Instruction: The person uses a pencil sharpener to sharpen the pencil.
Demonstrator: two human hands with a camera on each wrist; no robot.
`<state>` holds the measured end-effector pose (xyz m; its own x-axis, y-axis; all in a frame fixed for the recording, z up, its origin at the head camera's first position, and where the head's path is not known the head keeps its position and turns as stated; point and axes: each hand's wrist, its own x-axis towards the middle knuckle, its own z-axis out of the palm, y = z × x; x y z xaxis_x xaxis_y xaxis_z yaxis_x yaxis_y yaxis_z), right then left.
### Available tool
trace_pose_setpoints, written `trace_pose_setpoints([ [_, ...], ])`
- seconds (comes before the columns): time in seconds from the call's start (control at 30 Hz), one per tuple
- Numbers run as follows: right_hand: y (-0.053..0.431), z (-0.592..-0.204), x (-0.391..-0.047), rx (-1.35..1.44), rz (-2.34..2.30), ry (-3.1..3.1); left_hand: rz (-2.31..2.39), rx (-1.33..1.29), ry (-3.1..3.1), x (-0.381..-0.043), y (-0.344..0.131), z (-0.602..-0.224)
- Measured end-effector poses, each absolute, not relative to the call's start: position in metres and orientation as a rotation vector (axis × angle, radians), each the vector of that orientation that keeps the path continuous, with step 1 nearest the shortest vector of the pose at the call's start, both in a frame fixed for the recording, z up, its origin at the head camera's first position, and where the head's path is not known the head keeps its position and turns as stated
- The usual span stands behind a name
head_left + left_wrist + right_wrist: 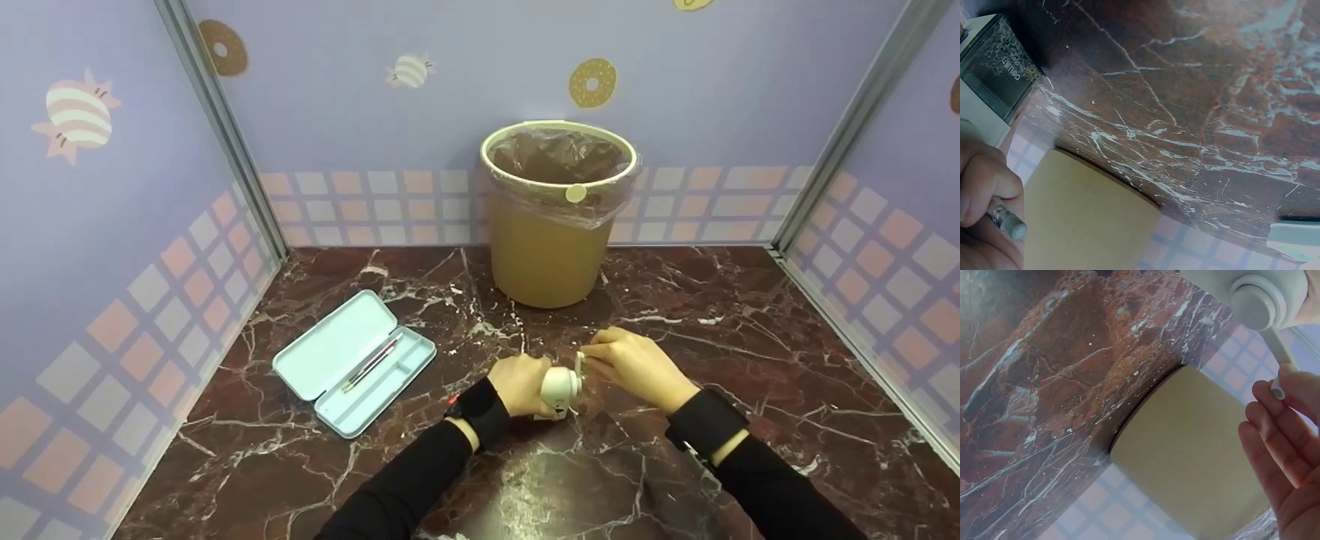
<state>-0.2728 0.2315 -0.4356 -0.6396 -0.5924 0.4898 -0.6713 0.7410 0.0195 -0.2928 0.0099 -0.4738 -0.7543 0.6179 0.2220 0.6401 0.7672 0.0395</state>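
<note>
In the head view my left hand (pixel 519 384) is against the back of a white crank pencil sharpener (pixel 558 388), held just above the table or on it. The left wrist view shows a pencil (pixel 1009 223) in that hand's curled fingers, its eraser end sticking out; its other end is hidden. Pencil shavings (pixel 1008 48) show through the sharpener's clear drawer. My right hand (pixel 634 367) pinches the knob of the crank handle (pixel 1278 354) between thumb and index finger, the other fingers loosely extended.
An open light-blue pencil case (pixel 334 345) lies to the left, with pencils (pixel 371 365) in it. A tan waste bin (pixel 551 247) with a clear liner stands at the back wall. Patterned panels (pixel 142 225) enclose the dark marble table (pixel 300 472); white specks dot it.
</note>
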Motion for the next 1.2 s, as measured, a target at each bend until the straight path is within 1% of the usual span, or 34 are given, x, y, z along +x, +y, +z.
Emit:
trace_pose_setpoints([
  [0.37, 0.221, -0.439, -0.284, 0.902, 0.137, -2.478, -0.195, -0.974, -2.781, -0.295, 0.008, -0.473],
  [0.63, 0.216, -0.468, -0.290, 0.877, 0.087, -2.558, -0.230, -0.969, -2.786, -0.291, 0.010, -0.474],
  [0.97, 0.217, -0.490, -0.279, 0.937, 0.102, -2.557, -0.236, -0.945, -2.776, -0.289, 0.010, -0.475],
  [1.2, 0.221, -0.497, -0.265, 0.938, 0.140, -2.568, -0.259, -0.947, -2.781, -0.289, 0.011, -0.475],
])
